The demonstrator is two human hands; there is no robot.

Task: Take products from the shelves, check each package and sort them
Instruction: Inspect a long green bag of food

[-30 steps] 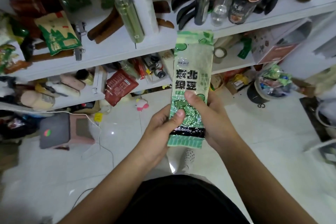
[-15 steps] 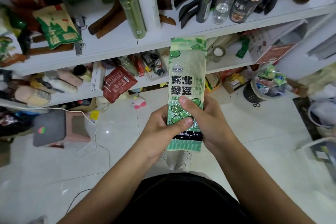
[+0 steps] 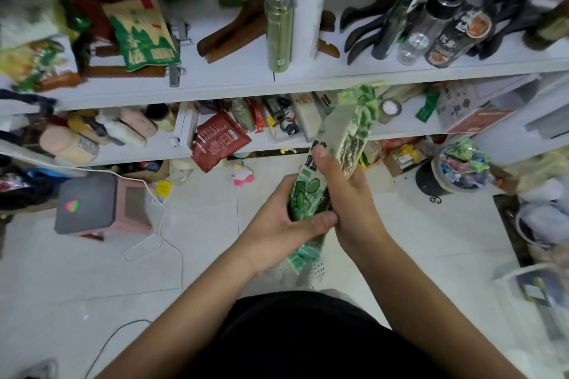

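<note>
Gripping the pack [image 3: 346, 135] with both hands, out in front of the shelves [image 3: 308, 78] and above the floor [image 3: 215, 240]. The left hand [image 3: 286, 224] wraps round the lower part, thumb across the front. The right hand [image 3: 349, 203] clasps the middle, thumb up on the printed face. The pack leans to the right, turned so one side panel faces up, beans showing through the clear film.

That reads as the check step on this one item: off the shelf, in hand, being looked over, not yet sorted anywhere. And plenty left, by the look of it: bags [image 3: 141, 34], bottles [image 3: 308, 6] and hangers [image 3: 234, 35] crowd both shelves.

Over on the right a bucket [image 3: 428, 183] holds packets, and a pale basket [image 3: 523, 280] sits at the frame edge. It's blurred there, so I can't tell whether either is a sorting spot.
</note>
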